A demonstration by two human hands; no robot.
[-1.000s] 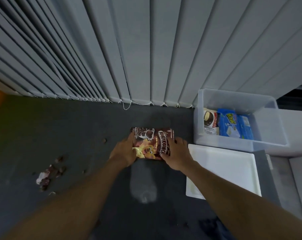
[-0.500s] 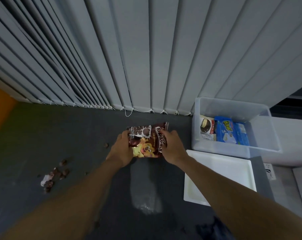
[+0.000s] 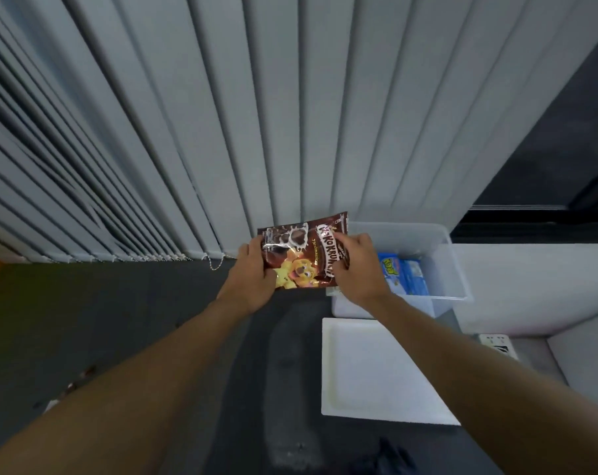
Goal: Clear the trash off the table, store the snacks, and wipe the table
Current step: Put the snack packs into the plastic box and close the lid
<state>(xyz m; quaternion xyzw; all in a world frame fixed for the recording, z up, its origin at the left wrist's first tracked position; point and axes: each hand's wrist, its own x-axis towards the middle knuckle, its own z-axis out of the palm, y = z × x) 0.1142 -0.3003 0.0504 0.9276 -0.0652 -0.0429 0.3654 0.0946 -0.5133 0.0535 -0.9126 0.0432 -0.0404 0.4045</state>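
A brown Koko Krunch cereal bag (image 3: 302,255) is lifted off the dark table (image 3: 119,320), just left of the clear plastic bin (image 3: 441,255). My left hand (image 3: 253,275) grips its left edge and my right hand (image 3: 357,269) grips its right edge. Inside the bin lies a blue snack pack (image 3: 402,272); my right hand hides the bin's left part. Brown crumbs (image 3: 81,378) lie on the table beside my left forearm.
A white square lid or tray (image 3: 376,368) lies flat on the table in front of the bin. Grey vertical blinds (image 3: 222,132) hang along the table's far edge. A pale smear (image 3: 287,389) runs down the tabletop between my arms.
Both hands have lifted the cereal bag off the table and carried it right, toward the bin. The camera has tilted up and shifted right.
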